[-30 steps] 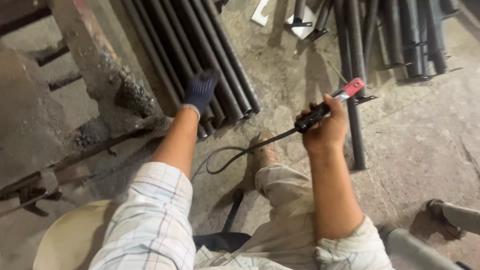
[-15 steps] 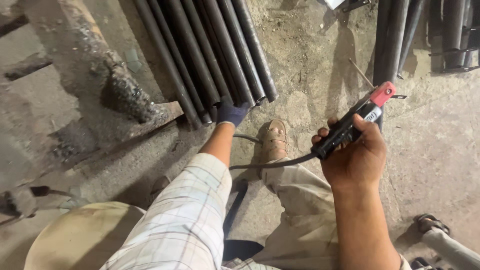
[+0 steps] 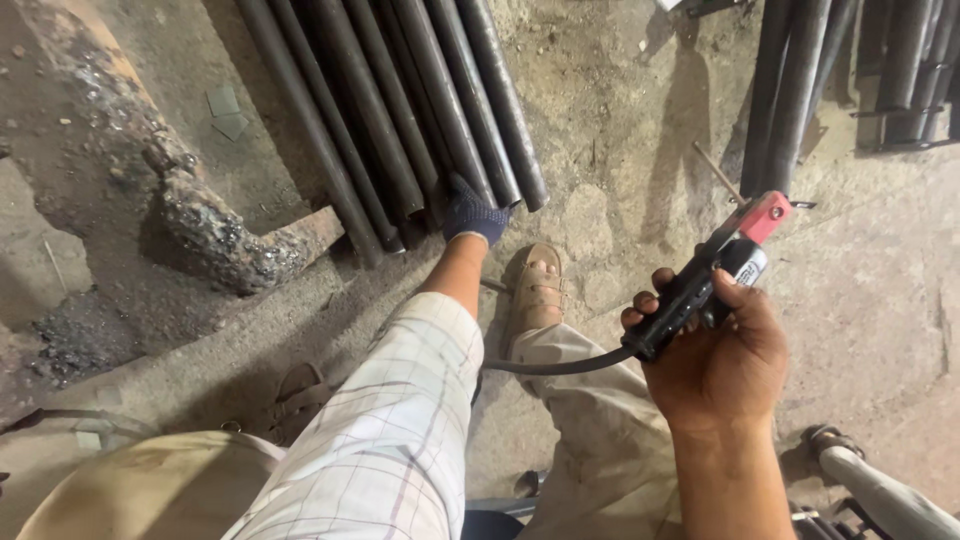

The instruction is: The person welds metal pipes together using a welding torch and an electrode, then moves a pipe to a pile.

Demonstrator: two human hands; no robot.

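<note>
I have my left hand (image 3: 470, 215), in a dark blue glove, stretched far out to the near ends of a bundle of dark steel pipes (image 3: 400, 110) lying on the concrete floor (image 3: 620, 120). The gloved fingers rest on the pipe ends; I cannot tell whether they are curled around one or only pressing against it. My right hand (image 3: 720, 350) is bare and clenched around a black welding electrode holder (image 3: 715, 275) with a red tip, held up on the right, tilted with the tip pointing far and right. A thin rod (image 3: 718, 172) sticks out beyond the tip. Its black cable (image 3: 550, 366) runs from the near end of the handle leftward, across my knee. My sandalled foot (image 3: 535, 285) sits on the floor between the two hands, just near the pipe ends. To the left, a rough, slag-crusted steel piece (image 3: 215, 235) lies on the floor. More dark pipes (image 3: 790, 90) lie at far right.
</note>
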